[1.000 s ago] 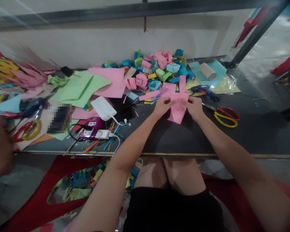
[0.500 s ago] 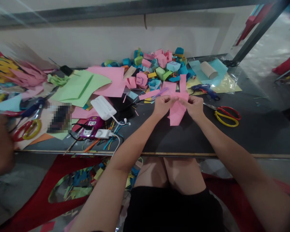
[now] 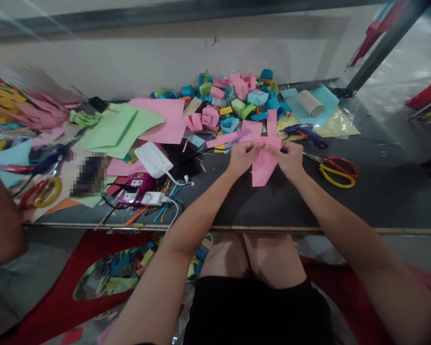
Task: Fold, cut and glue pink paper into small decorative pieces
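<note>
A cut piece of pink paper with strip-like flaps is held just above the dark table. My left hand pinches it from the left and my right hand from the right, thumbs almost meeting at its middle. Behind it lie more pink paper and a purple pen-like stick. Close to my right hand are scissors with one red and one yellow handle, and a blue glue gun. A pile of small folded paper boxes stands at the back.
Green sheets, a white power adapter and a purple socket block with cables lie to the left. A cardboard tube rests at back right. Another person's arm enters at the left edge. A metal bar crosses above.
Both my hands keep their pinch on the pink paper, which has barely shifted. The other person's arm at the left edge has moved slightly.
</note>
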Demonstrator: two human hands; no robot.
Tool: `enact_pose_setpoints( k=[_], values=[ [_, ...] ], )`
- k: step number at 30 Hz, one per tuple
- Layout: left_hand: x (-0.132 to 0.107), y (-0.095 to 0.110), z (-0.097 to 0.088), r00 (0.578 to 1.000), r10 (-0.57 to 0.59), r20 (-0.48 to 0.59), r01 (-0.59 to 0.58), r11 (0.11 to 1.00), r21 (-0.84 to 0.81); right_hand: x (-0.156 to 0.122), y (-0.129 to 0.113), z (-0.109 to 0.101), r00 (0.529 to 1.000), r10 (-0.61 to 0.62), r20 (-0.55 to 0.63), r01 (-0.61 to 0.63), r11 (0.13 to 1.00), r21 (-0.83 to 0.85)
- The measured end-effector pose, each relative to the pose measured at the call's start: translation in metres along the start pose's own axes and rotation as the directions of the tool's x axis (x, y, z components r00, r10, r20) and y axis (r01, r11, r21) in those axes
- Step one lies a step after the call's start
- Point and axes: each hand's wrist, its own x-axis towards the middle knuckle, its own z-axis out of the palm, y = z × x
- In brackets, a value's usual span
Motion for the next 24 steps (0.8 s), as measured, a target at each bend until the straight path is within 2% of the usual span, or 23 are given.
enact_pose_setpoints(
  k=[3,7,13,15,17,20,22,24],
  values=[
    [0.001,-0.003,-0.001,1.0,0.0,0.004,0.0,1.0,0.014,0.0,-0.001,0.001,0.999,-0.033,-0.04,0.034,0.999,0.04],
    [0.004,-0.005,-0.003,1.0,0.03,0.01,-0.03,0.999,0.027,0.003,-0.002,-0.001,0.998,-0.069,-0.005,0.07,0.995,0.077],
    [0.005,-0.007,-0.002,0.997,0.07,-0.015,-0.069,0.996,0.062,0.005,-0.007,-0.006,0.992,-0.124,-0.036,0.123,0.992,-0.043],
    [0.006,-0.01,-0.003,0.997,0.07,-0.039,-0.067,0.995,0.077,0.005,-0.009,-0.006,0.998,-0.063,-0.012,0.063,0.998,0.004],
    [0.007,-0.015,-0.004,0.996,0.057,-0.063,-0.052,0.996,0.074,0.005,-0.009,-0.005,0.993,0.053,0.105,-0.062,0.995,0.08],
    [0.01,-0.023,-0.008,0.995,0.003,-0.104,0.002,0.998,0.056,0.003,-0.006,-0.003,0.942,0.188,0.278,-0.217,0.973,0.079],
    [0.011,-0.026,-0.009,0.991,-0.03,-0.128,0.037,0.998,0.053,0.002,-0.003,-0.002,0.932,0.216,0.29,-0.235,0.971,0.034],
    [0.013,-0.028,-0.009,0.988,-0.046,-0.148,0.054,0.997,0.053,0.002,-0.001,0.0,0.941,0.224,0.252,-0.239,0.97,0.033]
  ],
)
